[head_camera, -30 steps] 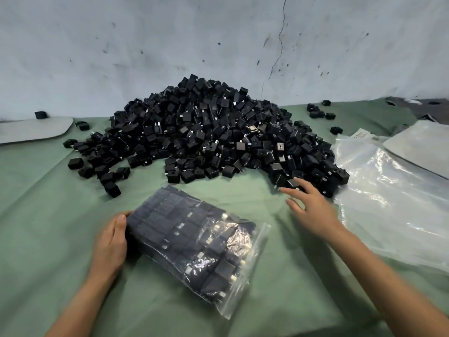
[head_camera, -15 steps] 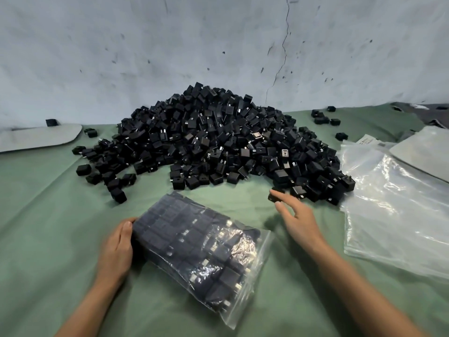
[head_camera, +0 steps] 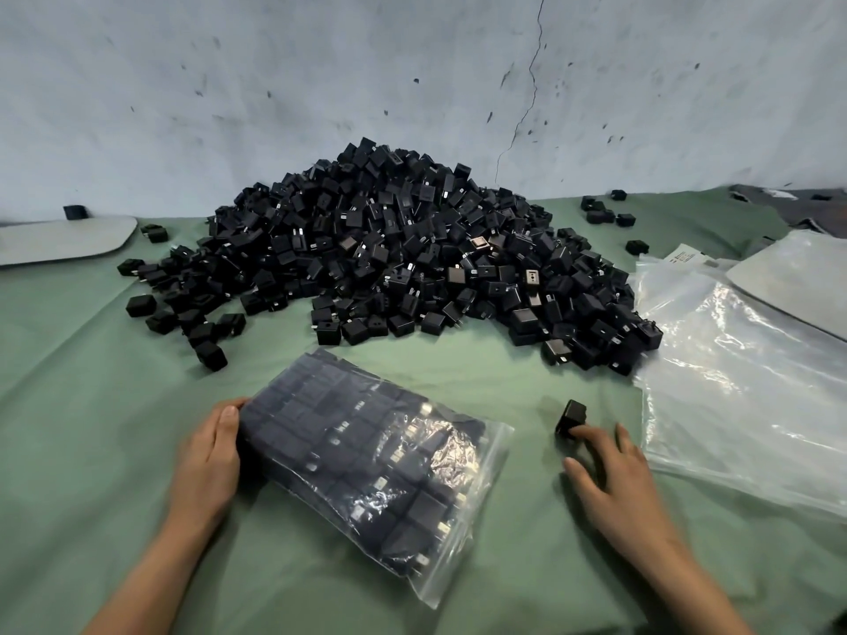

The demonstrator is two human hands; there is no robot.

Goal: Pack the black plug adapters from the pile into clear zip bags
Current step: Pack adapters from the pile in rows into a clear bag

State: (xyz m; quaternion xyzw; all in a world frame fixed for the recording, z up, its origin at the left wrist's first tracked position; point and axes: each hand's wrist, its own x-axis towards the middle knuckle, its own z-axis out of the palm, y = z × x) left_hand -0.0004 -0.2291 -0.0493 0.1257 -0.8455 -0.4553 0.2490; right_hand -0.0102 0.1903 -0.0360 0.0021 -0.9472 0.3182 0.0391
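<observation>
A big pile of black plug adapters (head_camera: 389, 258) lies on the green cloth against the wall. In front of it lies a clear zip bag (head_camera: 366, 469) packed with rows of adapters, its open end pointing to the lower right. My left hand (head_camera: 208, 465) rests flat against the bag's left end, fingers straight. My right hand (head_camera: 609, 474) lies spread on the cloth to the right of the bag. Its index fingertip touches a single black adapter (head_camera: 571, 415), which sits apart from the pile.
A stack of empty clear bags (head_camera: 742, 382) lies at the right, touching the pile's edge. Loose adapters (head_camera: 211, 355) are scattered at the pile's left, and a few more (head_camera: 605, 215) sit at the back right. A grey sheet (head_camera: 59, 240) lies at the far left.
My right hand has drawn back from the pile's right edge toward me, and one adapter has come with it under the fingertip. My left hand stays against the bag.
</observation>
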